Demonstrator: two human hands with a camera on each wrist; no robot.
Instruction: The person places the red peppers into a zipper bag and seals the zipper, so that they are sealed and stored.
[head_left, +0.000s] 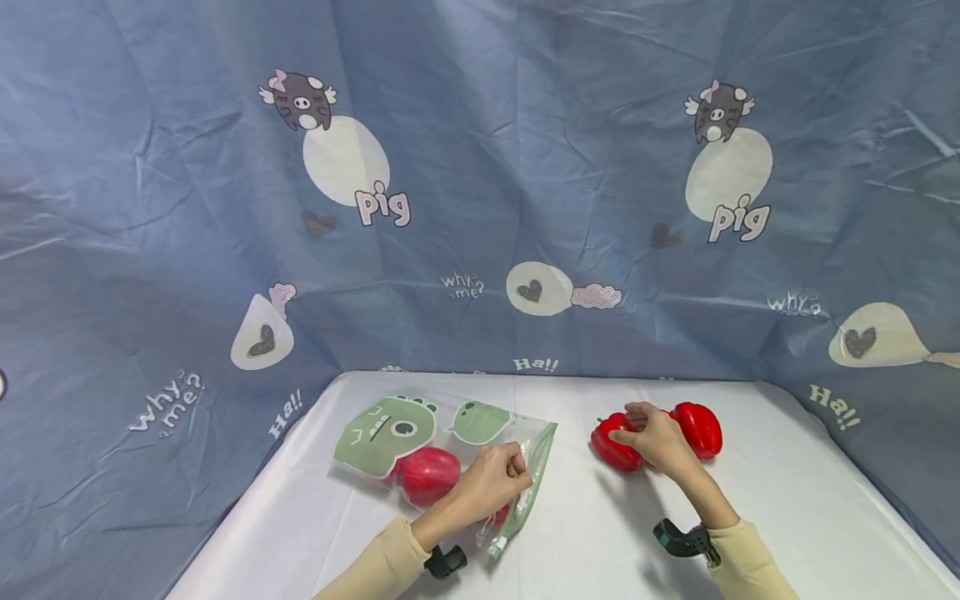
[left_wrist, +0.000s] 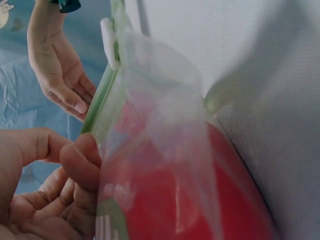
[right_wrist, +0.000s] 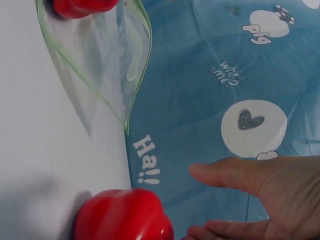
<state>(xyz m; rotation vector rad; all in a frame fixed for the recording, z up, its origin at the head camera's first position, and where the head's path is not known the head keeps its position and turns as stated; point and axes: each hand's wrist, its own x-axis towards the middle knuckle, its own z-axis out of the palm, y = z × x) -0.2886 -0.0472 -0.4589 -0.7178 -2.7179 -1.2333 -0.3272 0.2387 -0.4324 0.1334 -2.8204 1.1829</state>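
A clear zip bag [head_left: 386, 433] with green cartoon prints and a green zip edge lies on the left of the table, its mouth facing right and parted in the right wrist view. Inside it are red bell peppers [head_left: 430, 477], seen blurred through the plastic. My left hand [head_left: 487, 483] pinches the bag's upper layer near the zip edge with thumb and finger. On the right, my right hand [head_left: 662, 439] hovers at a red bell pepper [head_left: 611, 448], thumb and fingers spread apart. Another red bell pepper [head_left: 700, 430] lies just beyond this hand.
A white cloth covers the table [head_left: 577, 533]. Behind it hangs a blue printed curtain [head_left: 480, 208]. The white zip slider [left_wrist: 110, 44] sits at the near end of the bag's edge. Dark bands with devices are on both wrists.
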